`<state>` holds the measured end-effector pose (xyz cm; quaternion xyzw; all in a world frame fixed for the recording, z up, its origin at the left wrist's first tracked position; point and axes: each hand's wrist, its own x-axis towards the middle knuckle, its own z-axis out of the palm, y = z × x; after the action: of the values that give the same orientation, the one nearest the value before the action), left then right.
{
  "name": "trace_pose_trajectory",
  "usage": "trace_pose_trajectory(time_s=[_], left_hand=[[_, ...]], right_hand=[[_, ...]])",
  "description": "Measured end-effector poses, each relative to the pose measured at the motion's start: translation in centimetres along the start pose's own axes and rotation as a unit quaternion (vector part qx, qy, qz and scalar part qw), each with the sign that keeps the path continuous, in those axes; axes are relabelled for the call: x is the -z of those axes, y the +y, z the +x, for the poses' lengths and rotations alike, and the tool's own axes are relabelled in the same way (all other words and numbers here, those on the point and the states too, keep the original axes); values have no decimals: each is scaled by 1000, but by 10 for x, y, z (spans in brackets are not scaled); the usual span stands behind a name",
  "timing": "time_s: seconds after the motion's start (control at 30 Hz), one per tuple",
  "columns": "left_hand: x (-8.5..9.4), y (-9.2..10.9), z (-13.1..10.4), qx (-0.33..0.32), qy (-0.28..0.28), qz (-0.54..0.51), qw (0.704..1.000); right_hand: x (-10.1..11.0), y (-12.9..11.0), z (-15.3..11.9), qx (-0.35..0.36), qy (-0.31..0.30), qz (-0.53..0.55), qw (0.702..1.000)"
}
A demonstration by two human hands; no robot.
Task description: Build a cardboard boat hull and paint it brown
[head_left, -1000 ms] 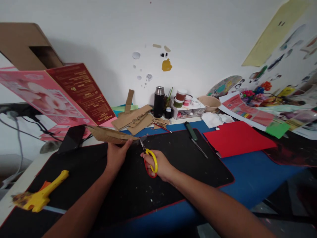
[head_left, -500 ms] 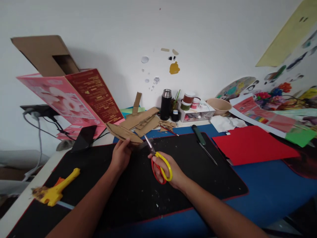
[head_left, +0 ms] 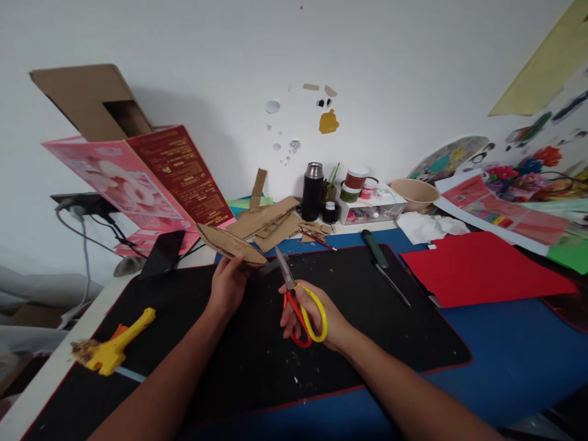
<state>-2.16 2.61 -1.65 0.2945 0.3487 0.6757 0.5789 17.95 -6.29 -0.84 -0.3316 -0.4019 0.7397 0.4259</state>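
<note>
Between the thumb and fingers of my left hand point(head_left: 229, 283) is a pointed, leaf-shaped piece of cardboard point(head_left: 232, 246), held tilted above the far edge of the black mat point(head_left: 248, 361). A dark line runs along part of its edge. My right hand point(head_left: 321, 315) grips scissors point(head_left: 285, 269) with one yellow and one red handle. Their blades point away from me and look closed or nearly so, a little to the right of the cardboard's tip and apart from it. Some right-hand fingers are partly hidden by the handles.
A green-handled knife point(head_left: 375, 250) lies on the mat at right, beside red card point(head_left: 482, 269). A yellow glue gun point(head_left: 119, 346) rests at left. Cardboard scraps point(head_left: 275, 229), a black flask point(head_left: 312, 193) and paint jars point(head_left: 356, 179) stand behind. A phone point(head_left: 163, 254) lies near the pink box point(head_left: 133, 184).
The scissor blades have drawn together and the handles have turned slightly. My left hand keeps its hold on the cardboard. The whole view has shifted a little, with things appearing further right.
</note>
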Motion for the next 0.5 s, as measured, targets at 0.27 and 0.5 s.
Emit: trace_pose_trajectory(time_s=[0.27,0.5], left_hand=[[-1,1,-4,11,-15,12,1000],[-5,2,-13,45,-81,59,994]], right_hand=[[-3,-2,5,-29,51,10,998],[-4,-4,12,-9,74,20,997]])
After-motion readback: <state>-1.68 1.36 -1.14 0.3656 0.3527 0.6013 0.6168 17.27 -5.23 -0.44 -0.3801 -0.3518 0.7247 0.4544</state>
